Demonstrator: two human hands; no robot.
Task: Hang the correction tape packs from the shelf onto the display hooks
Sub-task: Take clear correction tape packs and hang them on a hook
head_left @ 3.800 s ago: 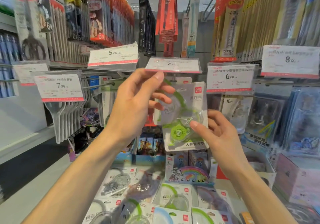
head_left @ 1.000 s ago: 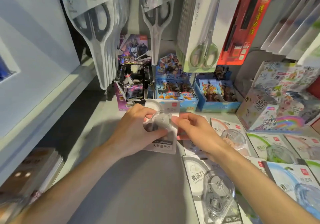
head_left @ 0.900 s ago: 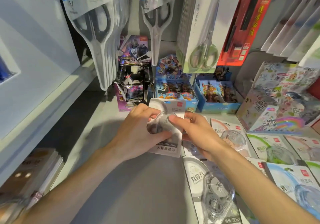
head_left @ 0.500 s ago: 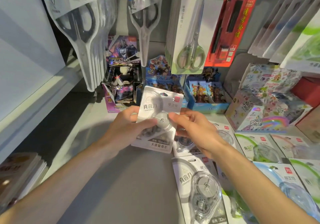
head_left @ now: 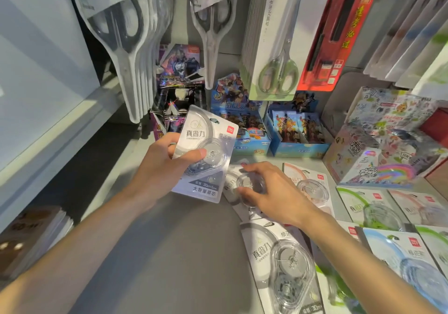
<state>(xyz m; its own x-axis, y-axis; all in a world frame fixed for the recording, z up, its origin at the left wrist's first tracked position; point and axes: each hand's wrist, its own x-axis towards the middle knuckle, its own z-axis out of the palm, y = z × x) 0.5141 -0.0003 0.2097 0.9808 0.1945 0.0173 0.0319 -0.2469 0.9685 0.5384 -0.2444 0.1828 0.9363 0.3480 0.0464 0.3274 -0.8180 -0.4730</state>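
Fingers [head_left: 169, 141] of the left hand [head_left: 160, 168] clamp a grey correction tape pack [head_left: 206, 153] just left of the frame's centre, thumb across the clear blister at the front and the other fingers curled behind the card's left edge. The pack is lifted off the shelf [head_left: 169, 253] and tilted, its hang hole at the top free of the grip. Right of it, the right hand [head_left: 271, 197] curls its fingers round the blister of a second pack [head_left: 232, 187] that lies flat on the shelf; whether that one is already lifted I cannot tell.

These packs look light and stiff: thin card with a hard plastic bubble. The bubble is glossy and likely slippery, so a pinch on the card's side or lower edge seems the safer hold, leaving the hole clear for a hook. The card would probably crease if bent hard.

More packs [head_left: 286, 265] lie spread across the lower right of the frame. Scissors in blister packs [head_left: 123, 47] hang at upper left, card boxes [head_left: 295, 129] stand at centre.
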